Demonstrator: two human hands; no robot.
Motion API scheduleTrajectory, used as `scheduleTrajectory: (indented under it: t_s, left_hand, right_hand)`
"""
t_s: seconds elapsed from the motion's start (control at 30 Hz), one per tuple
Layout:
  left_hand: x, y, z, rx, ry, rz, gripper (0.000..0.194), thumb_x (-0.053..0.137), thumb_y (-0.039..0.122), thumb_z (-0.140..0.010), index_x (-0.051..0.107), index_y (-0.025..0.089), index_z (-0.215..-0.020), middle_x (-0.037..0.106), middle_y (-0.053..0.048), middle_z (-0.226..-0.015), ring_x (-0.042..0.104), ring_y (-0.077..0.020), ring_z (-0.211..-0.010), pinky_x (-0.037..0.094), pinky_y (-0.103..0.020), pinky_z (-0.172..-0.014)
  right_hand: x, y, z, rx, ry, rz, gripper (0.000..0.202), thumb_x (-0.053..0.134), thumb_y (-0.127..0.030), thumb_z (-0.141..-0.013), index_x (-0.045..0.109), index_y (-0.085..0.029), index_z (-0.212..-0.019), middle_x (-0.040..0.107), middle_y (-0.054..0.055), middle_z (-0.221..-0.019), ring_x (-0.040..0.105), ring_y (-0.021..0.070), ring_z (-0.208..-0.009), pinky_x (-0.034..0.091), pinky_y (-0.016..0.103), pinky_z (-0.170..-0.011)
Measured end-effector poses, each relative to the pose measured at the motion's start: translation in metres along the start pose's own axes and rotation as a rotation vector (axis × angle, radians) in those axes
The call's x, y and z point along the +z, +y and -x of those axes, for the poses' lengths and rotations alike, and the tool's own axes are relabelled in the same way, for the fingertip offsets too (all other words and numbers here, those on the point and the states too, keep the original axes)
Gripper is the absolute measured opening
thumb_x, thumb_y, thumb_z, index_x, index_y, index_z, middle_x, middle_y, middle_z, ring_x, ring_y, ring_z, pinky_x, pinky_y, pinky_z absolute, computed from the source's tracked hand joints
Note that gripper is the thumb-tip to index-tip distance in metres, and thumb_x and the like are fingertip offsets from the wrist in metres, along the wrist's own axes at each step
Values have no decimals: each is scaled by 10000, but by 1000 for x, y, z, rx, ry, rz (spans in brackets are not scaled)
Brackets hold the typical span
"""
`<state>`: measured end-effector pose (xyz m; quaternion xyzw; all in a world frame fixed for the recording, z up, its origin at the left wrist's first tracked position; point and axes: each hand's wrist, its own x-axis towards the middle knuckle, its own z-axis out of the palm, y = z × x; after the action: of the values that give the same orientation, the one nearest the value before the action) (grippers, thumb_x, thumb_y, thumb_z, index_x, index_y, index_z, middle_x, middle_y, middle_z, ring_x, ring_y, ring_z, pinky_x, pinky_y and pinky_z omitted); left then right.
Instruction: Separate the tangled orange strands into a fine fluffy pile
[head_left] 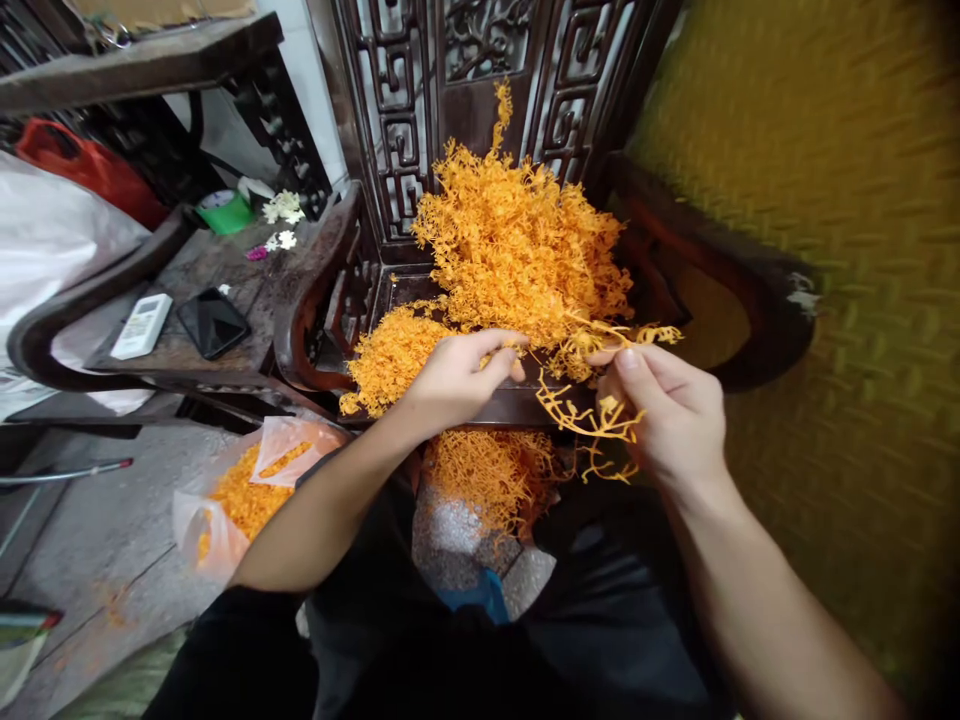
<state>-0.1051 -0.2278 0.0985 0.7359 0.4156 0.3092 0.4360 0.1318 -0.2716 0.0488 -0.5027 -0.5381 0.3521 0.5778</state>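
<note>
A large heap of orange flower-like sprigs [525, 240] rests on the seat of a dark carved wooden chair [480, 115]. A smaller pile of finer orange pieces [397, 355] lies at its front left. My right hand [664, 410] pinches a branching orange sprig [592, 420], whose thin stems hang below and stick out to the right. My left hand [472, 370] is just left of it, over the seat's front edge, thumb and fingers pressed together near a small orange bit. Below the seat, between my legs, orange stems [487, 470] lie over a silvery bag [450, 530].
On the left, a wooden seat [195, 265] carries a white remote [142, 325], a black phone [214, 323], green tape [225, 211] and white flowers [283, 208]. A plastic bag of orange pieces [251, 495] stands on the floor. The chair's curved armrest [772, 310] is at right.
</note>
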Motion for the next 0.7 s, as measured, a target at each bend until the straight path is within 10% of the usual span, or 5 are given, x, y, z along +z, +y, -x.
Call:
scheduleTrajectory:
  t_s: [0.27, 0.47, 0.7]
  left_hand:
    - [17, 1, -9, 69, -94, 127, 347, 608, 488, -986, 767, 179, -1008, 771, -54, -979, 677, -171, -898, 511, -287, -796]
    - [-8, -12, -17, -75, 333, 279, 279, 622, 394, -985, 688, 188, -808, 532, 30, -633, 425, -86, -536, 312, -253, -526]
    - [8, -5, -6, -39, -164, 300, 331, 649, 418, -956, 768, 154, -1115, 611, 16, -698, 482, -100, -596, 380, -263, -591]
  right_hand:
    - [22, -11, 3, -1, -136, -27, 307, 685, -484, -975, 758, -213, -851, 494, -17, -566, 433, 115, -485, 331, 278, -446]
    - [5, -17, -1, -45, 319, -146, 199, 774, -401, -917, 765, -225, -824, 492, -15, -538, 384, 118, -421, 255, 308, -394]
    - [13, -9, 8, -99, -42, 178, 265, 645, -426, -1009, 781, -223, -905, 549, -6, -593, 485, 137, -512, 342, 298, -473]
